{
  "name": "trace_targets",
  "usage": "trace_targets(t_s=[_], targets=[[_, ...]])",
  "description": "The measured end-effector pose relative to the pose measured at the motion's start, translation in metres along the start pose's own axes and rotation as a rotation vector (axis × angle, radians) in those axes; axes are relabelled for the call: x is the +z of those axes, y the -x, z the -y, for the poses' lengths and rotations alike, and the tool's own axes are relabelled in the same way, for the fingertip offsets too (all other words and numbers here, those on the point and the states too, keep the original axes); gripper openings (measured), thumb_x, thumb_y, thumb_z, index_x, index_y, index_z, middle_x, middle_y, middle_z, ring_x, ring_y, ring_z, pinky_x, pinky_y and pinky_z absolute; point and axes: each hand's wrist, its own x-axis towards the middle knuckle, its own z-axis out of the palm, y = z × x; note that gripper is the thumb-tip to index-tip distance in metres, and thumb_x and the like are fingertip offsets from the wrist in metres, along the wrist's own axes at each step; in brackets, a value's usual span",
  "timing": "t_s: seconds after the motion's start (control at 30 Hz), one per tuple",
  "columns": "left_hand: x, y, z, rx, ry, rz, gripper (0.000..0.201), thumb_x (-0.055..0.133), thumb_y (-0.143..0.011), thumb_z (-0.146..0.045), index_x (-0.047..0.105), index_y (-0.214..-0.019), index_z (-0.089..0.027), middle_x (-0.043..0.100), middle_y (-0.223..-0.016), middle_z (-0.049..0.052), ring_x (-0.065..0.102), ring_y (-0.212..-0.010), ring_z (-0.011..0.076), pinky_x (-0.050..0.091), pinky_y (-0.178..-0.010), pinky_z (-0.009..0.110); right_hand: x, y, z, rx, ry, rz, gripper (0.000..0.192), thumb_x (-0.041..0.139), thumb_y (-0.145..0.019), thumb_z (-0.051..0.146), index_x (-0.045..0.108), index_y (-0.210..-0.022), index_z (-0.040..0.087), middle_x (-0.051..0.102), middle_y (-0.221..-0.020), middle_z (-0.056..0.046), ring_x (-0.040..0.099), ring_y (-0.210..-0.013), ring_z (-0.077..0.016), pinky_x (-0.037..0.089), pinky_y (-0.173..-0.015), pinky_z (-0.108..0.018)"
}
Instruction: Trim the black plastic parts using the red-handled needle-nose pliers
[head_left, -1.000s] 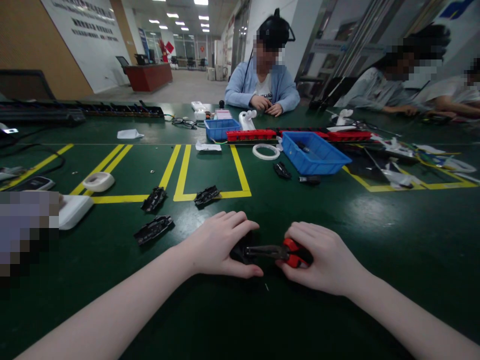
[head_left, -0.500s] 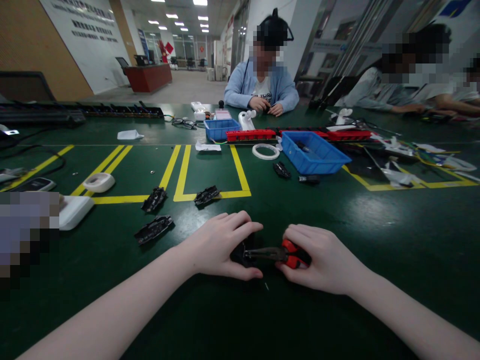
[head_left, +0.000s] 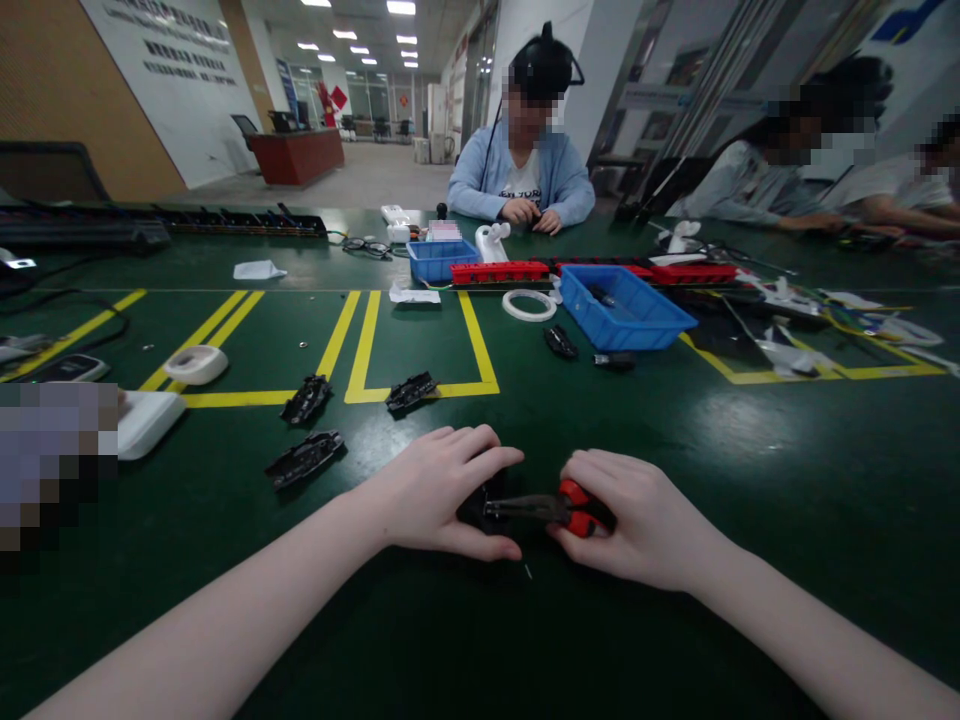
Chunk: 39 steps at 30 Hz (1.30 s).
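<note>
My left hand point(head_left: 450, 490) is curled around a small black plastic part point(head_left: 474, 508) low over the green table, its thumb and index finger on either side. Much of that part is hidden by the hand. Red-handled long-nose pliers point(head_left: 536, 507) are gripped in my right hand point(head_left: 626, 515). Their jaws point left and their tips meet the black part; whether they pinch anything cannot be made out. A thin light sliver point(head_left: 528, 571) lies on the table below the pliers.
Several black plastic shells point(head_left: 306, 459) lie left of my hands. Farther back are a blue bin point(head_left: 622, 310), a smaller blue bin point(head_left: 442, 262), a white ring point(head_left: 529, 305), a tape roll point(head_left: 196, 364) and red strips point(head_left: 501, 272). A person point(head_left: 525, 170) sits opposite; others sit at right.
Both hands keep the same grip, with the plier tips still at the black part. The whole view has shifted very slightly; nothing else visibly differs.
</note>
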Motion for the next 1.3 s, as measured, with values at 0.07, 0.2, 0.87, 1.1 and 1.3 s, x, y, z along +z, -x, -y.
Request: trace_targets(t_s=[0.07, 0.2, 0.87, 1.1, 1.3], targets=[[0.0012, -0.0002, 0.0010, 0.005, -0.005, 0.001, 0.073, 0.059, -0.083, -0.065, 0.046, -0.134, -0.015, 0.058, -0.119, 0.013, 0.060, -0.102, 0.0275, 0.050, -0.085, 0.039, 0.0013, 0.0002, -0.0002, -0.001, 0.005, -0.008, 0.019, 0.066, -0.077, 0.032, 0.050, -0.078, 0.021, 0.057, -0.072, 0.000, 0.053, -0.062, -0.0147, 0.038, -0.055, -0.027], [0.0035, -0.0009, 0.0025, 0.027, -0.024, 0.014, 0.071, 0.055, -0.084, -0.067, 0.049, -0.130, -0.013, 0.059, -0.114, 0.013, 0.060, -0.099, 0.0276, 0.050, -0.083, 0.040, 0.0028, 0.0012, -0.0003, 0.003, 0.016, -0.018, 0.019, 0.066, -0.076, 0.032, 0.050, -0.077, 0.021, 0.057, -0.071, 0.000, 0.052, -0.062, -0.0143, 0.038, -0.055, -0.027], [0.0036, 0.0014, -0.0017, 0.058, -0.038, -0.089, 0.070, 0.066, -0.082, -0.052, 0.040, -0.137, -0.017, 0.053, -0.122, 0.013, 0.060, -0.101, 0.0257, 0.055, -0.082, 0.037, -0.0038, -0.0049, -0.0004, 0.082, -0.115, 0.145, 0.022, 0.066, -0.074, 0.031, 0.045, -0.071, 0.021, 0.053, -0.067, 0.004, 0.048, -0.058, -0.0118, 0.035, -0.056, -0.026], [0.0056, 0.0017, -0.0027, 0.081, -0.092, -0.149, 0.069, 0.064, -0.083, -0.050, 0.038, -0.138, -0.018, 0.052, -0.125, 0.015, 0.060, -0.105, 0.0273, 0.055, -0.083, 0.037, -0.0057, -0.0061, -0.0006, 0.075, -0.122, 0.143, 0.023, 0.066, -0.073, 0.031, 0.045, -0.070, 0.021, 0.053, -0.067, 0.003, 0.048, -0.058, -0.0116, 0.034, -0.055, -0.025], [0.0045, 0.0014, -0.0015, 0.087, -0.058, -0.116, 0.068, 0.056, -0.084, -0.062, 0.047, -0.133, -0.015, 0.060, -0.118, 0.014, 0.060, -0.103, 0.0275, 0.049, -0.086, 0.039, -0.0051, -0.0049, -0.0010, 0.063, -0.132, 0.122, 0.024, 0.066, -0.072, 0.029, 0.043, -0.069, 0.022, 0.051, -0.065, 0.004, 0.046, -0.057, -0.0107, 0.034, -0.055, -0.025]])
